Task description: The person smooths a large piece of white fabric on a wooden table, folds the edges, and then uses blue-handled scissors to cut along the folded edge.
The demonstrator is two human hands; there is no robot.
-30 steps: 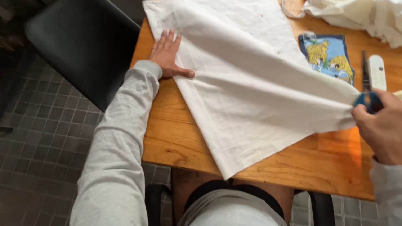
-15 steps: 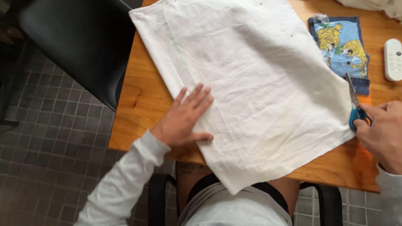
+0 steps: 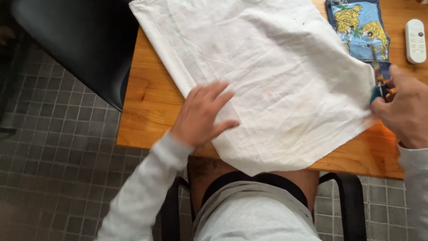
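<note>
A white cloth (image 3: 267, 80) is spread on the tabletop (image 3: 151, 107). It is pressed flat by the left hand (image 3: 200, 115), fingers splayed. Scissors (image 3: 380, 82) are held at its right edge by the right hand (image 3: 403, 109), near a blue patterned cloth (image 3: 359, 24) and a remote (image 3: 415, 40).

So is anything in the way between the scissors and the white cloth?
Nothing visible. The right hand holds the scissors right at the white cloth's right edge, and the left hand lies flat on the cloth. The patterned blue fabric lies beside it.
</note>
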